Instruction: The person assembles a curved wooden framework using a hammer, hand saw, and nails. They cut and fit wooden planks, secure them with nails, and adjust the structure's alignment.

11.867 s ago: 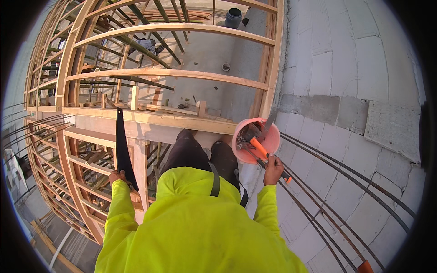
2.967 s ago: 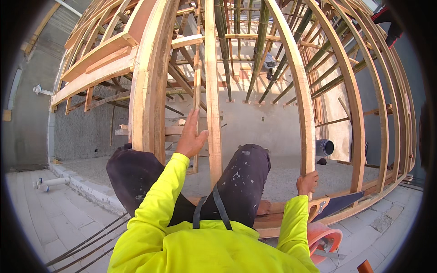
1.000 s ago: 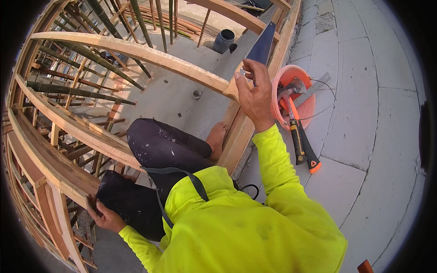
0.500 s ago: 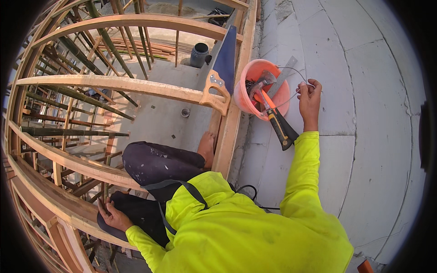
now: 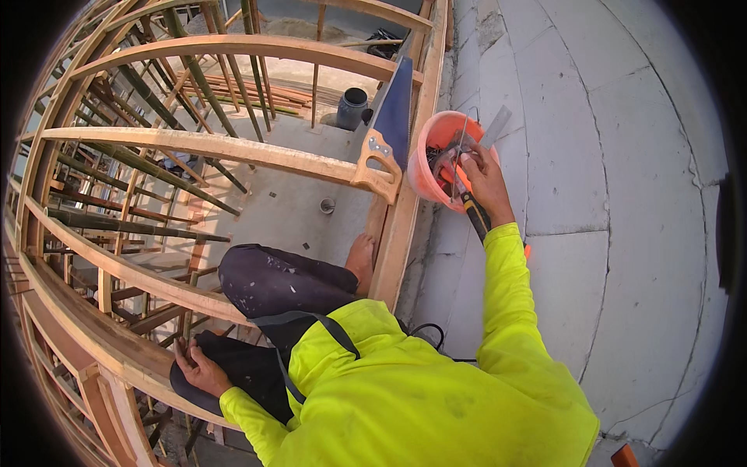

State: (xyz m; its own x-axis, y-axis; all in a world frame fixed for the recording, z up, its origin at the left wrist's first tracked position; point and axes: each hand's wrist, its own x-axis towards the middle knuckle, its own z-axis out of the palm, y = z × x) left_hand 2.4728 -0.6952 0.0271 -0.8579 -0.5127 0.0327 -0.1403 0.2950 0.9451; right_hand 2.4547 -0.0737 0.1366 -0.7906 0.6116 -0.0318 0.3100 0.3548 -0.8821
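Note:
My right hand point(image 5: 484, 183) is over the pink bucket point(image 5: 418, 167), with its fingertips reaching in beside a claw hammer; whether they grip anything is hidden. The hammer's black and yellow handle point(image 5: 476, 216) leans out over the near rim, under my hand. A flat metal strip point(image 5: 498, 124) sticks up past the far right rim, and small dark pieces lie in the bucket. My left hand point(image 5: 206, 373) rests on my knee with thumb and fingers apart, holding nothing visible. A handsaw with a blue blade point(image 5: 394, 109) and a wooden handle point(image 5: 378, 165) rests on the timber left of the bucket.
Curved wooden beams point(image 5: 202, 148) form an open frame at left, with bamboo poles point(image 5: 194, 78) and a concrete floor point(image 5: 288, 210) below. A dark drum point(image 5: 352, 109) stands down there. Grey block wall surface point(image 5: 568, 179) spreads to the right. My bare foot point(image 5: 360, 261) is against the edge timber.
My right hand has moved left from the wire bucket handle, which it has let go, into the bucket's mouth over the hammer. My left hand stays on my knee.

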